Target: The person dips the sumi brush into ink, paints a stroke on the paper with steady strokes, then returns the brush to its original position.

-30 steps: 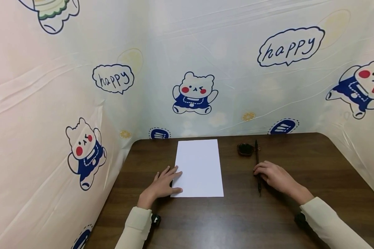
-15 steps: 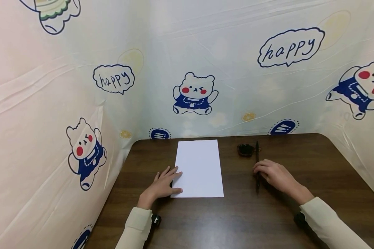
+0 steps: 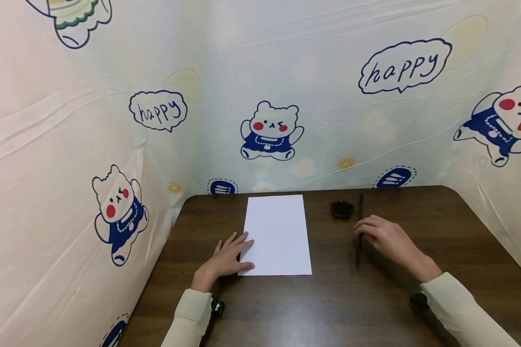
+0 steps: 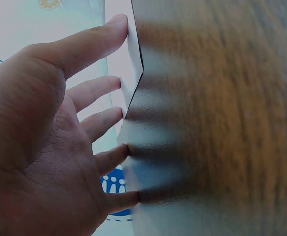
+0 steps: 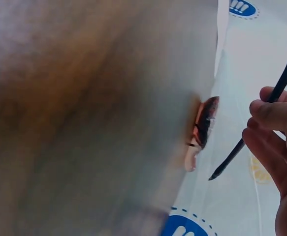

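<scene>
The right hand (image 3: 388,238) has its fingers (image 5: 271,114) curled round a slim dark writing brush (image 3: 359,241), pinching the shaft partway along; in the right wrist view the pointed tip hangs free of the desk (image 3: 330,303), so the brush looks lifted rather than lying flat. Just beyond the hand sits a small dark ink dish (image 3: 341,208), close to the brush's far end. The left hand (image 3: 226,258) lies flat with straight, spread fingers (image 4: 101,91), the fingertips pressing the near left edge of a blank white sheet of paper (image 3: 278,234) that lies squarely on the dark wooden desk, well to the left of the brush. Judging by this, the step in hand is picking up the brush while the paper is held steady. The next move would seem to call for settling the grip and bringing the tip over to the ink dish without dragging it across the desk or the sheet.
</scene>
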`<state>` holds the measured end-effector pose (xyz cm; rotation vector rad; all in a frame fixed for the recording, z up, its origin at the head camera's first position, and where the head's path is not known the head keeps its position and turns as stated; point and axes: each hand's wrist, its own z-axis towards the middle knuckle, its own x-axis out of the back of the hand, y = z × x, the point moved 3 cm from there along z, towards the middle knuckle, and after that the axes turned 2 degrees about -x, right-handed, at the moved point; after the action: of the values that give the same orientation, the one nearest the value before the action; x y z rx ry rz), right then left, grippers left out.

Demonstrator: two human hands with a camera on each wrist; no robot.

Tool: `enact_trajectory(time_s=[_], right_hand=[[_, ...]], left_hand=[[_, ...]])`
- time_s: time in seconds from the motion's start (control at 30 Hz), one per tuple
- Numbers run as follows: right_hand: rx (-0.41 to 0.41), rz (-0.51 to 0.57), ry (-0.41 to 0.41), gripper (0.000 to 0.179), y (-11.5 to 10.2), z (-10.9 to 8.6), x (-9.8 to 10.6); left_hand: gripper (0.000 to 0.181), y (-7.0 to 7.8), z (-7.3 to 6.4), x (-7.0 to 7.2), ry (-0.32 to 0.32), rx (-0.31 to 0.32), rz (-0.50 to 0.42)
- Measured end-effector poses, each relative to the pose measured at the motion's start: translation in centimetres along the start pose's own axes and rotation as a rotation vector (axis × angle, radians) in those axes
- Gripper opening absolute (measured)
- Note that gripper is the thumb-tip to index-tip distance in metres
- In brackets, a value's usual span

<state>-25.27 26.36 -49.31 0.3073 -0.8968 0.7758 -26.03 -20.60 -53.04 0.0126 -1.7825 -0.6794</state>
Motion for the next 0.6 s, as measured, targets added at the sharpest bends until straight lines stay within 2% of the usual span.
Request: enact_trajectory(time_s=[0.33,0.47,0.57,0.6], right_hand=[[0.03,0.004,0.058,0.038,0.0,1.8,2.2],[0.053,0.008,0.085,0.016,0.0,2.2,2.6],[0.076,0.007,0.113,0.016,-0.1,2.5,2.9],[0.082,0.01,0.123,0.024,-0.2,2.6,2.9]], left_hand=[[0.076,0.2,-0.1,0.2,-0.018,0.012,-0.005],[0.077,0.2,-0.1,0.2,-0.018,0.016,-0.009],[0.077,0.2,-0.1,0.2,-0.012,0.013,-0.012],[0.077,0.2,-0.1,0.2,-0.014,0.014,-0.01]])
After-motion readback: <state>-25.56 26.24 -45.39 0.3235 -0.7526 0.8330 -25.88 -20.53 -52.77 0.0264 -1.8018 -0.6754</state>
